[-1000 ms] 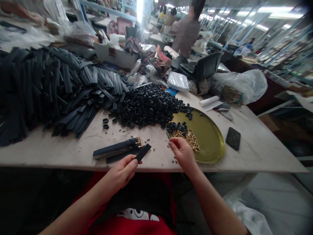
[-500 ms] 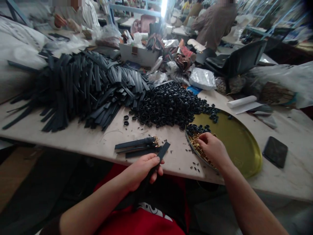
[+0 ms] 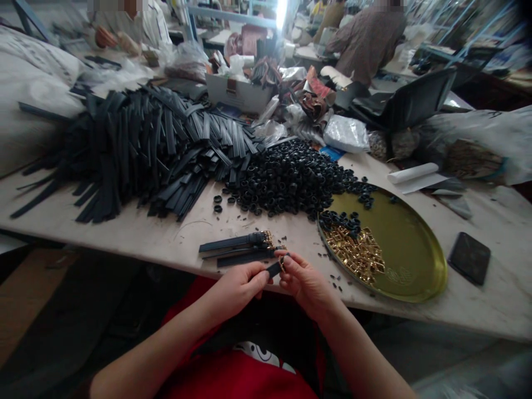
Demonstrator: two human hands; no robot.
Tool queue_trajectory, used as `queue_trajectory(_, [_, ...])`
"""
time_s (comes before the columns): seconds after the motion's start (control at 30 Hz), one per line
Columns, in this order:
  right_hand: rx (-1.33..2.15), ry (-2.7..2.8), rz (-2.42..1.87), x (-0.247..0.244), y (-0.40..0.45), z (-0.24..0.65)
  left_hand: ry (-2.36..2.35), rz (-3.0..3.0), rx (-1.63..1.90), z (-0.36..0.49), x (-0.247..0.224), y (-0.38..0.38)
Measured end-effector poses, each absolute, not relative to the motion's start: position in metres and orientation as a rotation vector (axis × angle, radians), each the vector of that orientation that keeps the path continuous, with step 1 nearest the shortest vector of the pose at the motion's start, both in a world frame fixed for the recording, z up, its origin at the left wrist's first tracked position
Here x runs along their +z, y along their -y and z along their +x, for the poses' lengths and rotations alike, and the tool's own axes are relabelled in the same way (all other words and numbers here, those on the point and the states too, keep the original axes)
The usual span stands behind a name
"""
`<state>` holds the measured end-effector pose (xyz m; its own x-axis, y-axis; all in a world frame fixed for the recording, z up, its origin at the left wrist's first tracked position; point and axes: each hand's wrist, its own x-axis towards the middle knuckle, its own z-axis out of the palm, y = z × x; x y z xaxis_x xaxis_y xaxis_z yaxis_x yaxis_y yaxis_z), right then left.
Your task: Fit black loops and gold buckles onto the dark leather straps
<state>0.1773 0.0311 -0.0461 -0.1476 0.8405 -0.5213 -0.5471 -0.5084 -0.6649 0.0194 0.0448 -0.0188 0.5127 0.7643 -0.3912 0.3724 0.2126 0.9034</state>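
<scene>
My left hand point(image 3: 245, 285) grips a black strap point(image 3: 273, 270) near the table's front edge. At the strap's end, my right hand point(image 3: 305, 280) pinches a small gold buckle point(image 3: 282, 262). Just behind the hands lie a few black straps point(image 3: 233, 244) with gold buckles at their right ends. A round gold tray point(image 3: 411, 238) to the right holds a heap of gold buckles point(image 3: 357, 255) and some black loops point(image 3: 341, 220). Behind the hands is a large pile of small black loops point(image 3: 291, 177), and many loose black straps point(image 3: 153, 138) are heaped at the left.
A dark phone point(image 3: 469, 257) lies right of the tray. White paper point(image 3: 415, 176), a plastic-wrapped packet point(image 3: 346, 133) and a box of scraps point(image 3: 236, 94) stand farther back. Two people are at work in the background, left point(image 3: 153, 25) and right point(image 3: 368, 41).
My right hand has come from the tray to the strap end, now with a gold buckle between its fingers. My left hand still holds the strap, whose end is lower.
</scene>
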Motion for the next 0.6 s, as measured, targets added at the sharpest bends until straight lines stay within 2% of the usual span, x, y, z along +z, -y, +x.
queue_trajectory(0.23, [1.470,0.763,-1.243,-0.042,-0.003,0.156,-1.075,1.306,0.456,0.019,-0.017,-0.031])
queue_trajectory(0.6, [1.514,0.822,-1.269,-0.036,0.006,0.156,-1.051,1.148,0.514,0.015,-0.028,-0.016])
